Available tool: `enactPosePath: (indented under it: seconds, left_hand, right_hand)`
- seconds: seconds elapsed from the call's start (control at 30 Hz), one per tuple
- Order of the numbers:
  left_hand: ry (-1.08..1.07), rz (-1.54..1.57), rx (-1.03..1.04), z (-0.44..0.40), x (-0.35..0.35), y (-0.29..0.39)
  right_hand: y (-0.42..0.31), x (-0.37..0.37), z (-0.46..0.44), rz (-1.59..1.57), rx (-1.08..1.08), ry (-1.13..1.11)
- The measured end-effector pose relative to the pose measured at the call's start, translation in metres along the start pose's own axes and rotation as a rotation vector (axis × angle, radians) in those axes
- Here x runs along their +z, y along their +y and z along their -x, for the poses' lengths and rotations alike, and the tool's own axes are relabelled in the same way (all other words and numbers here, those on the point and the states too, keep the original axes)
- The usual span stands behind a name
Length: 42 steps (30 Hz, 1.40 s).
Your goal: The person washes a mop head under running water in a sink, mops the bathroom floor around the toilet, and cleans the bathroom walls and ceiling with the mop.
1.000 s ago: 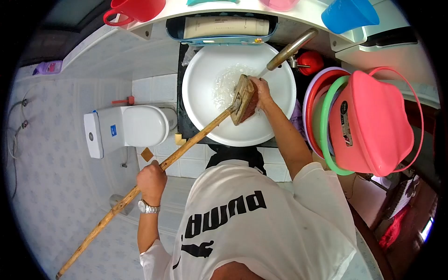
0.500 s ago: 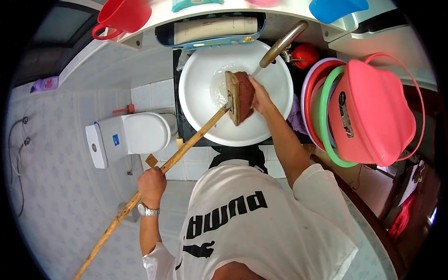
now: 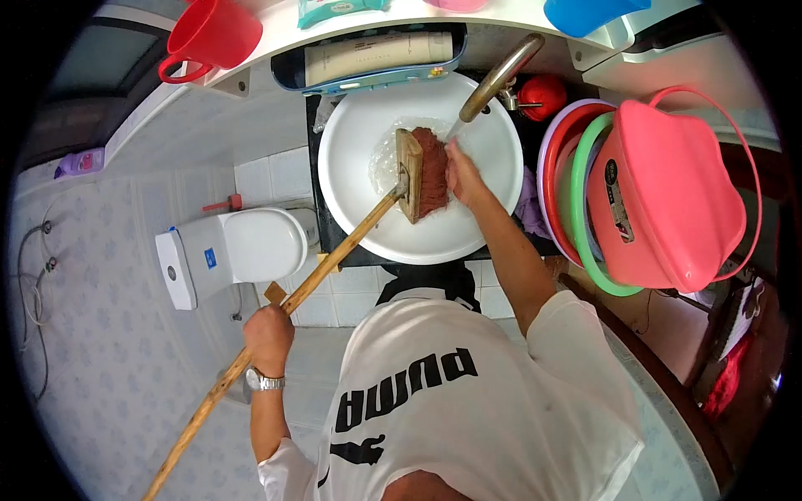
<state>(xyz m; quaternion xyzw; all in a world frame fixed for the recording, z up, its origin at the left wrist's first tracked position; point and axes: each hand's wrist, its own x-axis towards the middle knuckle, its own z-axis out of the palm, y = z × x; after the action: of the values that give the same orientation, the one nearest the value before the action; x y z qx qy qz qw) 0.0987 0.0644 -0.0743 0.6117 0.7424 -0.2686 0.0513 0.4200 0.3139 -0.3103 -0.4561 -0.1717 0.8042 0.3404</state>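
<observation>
My left hand [image 3: 269, 341], with a watch on its wrist, is wrapped round the long wooden handle [image 3: 200, 415] of a mop. The mop's wooden head [image 3: 408, 175] and its reddish-brown cloth [image 3: 433, 174] are inside the white basin [image 3: 351, 219]. My right hand [image 3: 464, 174] is at the right side of the cloth, its fingers closed against the cloth's edge. Water runs from the metal faucet [image 3: 501, 77] beside the cloth, and bubbly water lies in the basin left of the mop head.
Stacked basins [image 3: 595, 275] and a pink bucket [image 3: 668, 200] stand at the right. A shelf [image 3: 501, 25] above the basin holds a red mug [image 3: 215, 35] and a blue cup [image 3: 589, 12]. A toilet [image 3: 266, 244] is at the left.
The mop head has turned more upright and its cloth shows more. My right hand has moved from the top of the head to the cloth's right side. The view has shifted slightly.
</observation>
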Motion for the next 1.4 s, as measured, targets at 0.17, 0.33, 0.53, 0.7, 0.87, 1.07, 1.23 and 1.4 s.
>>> enactPosePath:
  seconds: [0.17,0.33,0.53,0.7,0.87,1.07,1.23,1.4]
  left_hand:
    - [-0.024,-0.008,-0.038,-0.001,-0.012,0.006]
    - [-0.012,0.033,-0.052,-0.003,-0.012,0.006]
    - [-0.026,0.011,-0.05,-0.007,-0.007,0.003]
    - [-0.061,0.003,-0.056,-0.009,-0.007,0.002]
    - [-0.072,0.017,-0.054,-0.009,-0.012,0.004]
    - [-0.043,0.055,-0.041,-0.007,-0.005,0.0]
    - [-0.012,0.064,-0.008,-0.005,0.005,-0.003]
    - [-0.003,0.034,-0.011,-0.007,0.013,-0.004]
  right_hand:
    - [0.014,-0.017,-0.004,-0.26,0.091,-0.187]
    - [0.011,-0.012,0.003,0.095,0.142,-0.174]
    - [0.011,0.003,0.003,0.071,0.116,-0.228]
    - [0.032,-0.007,-0.032,0.364,-0.123,-0.047]
    - [0.039,-0.009,-0.035,0.579,-0.378,0.156]
    - [0.064,-0.014,-0.021,0.426,-0.475,0.387]
    - [0.036,-0.023,-0.007,0.564,-0.51,0.295]
    - [0.009,-0.059,0.001,0.039,-0.188,0.325]
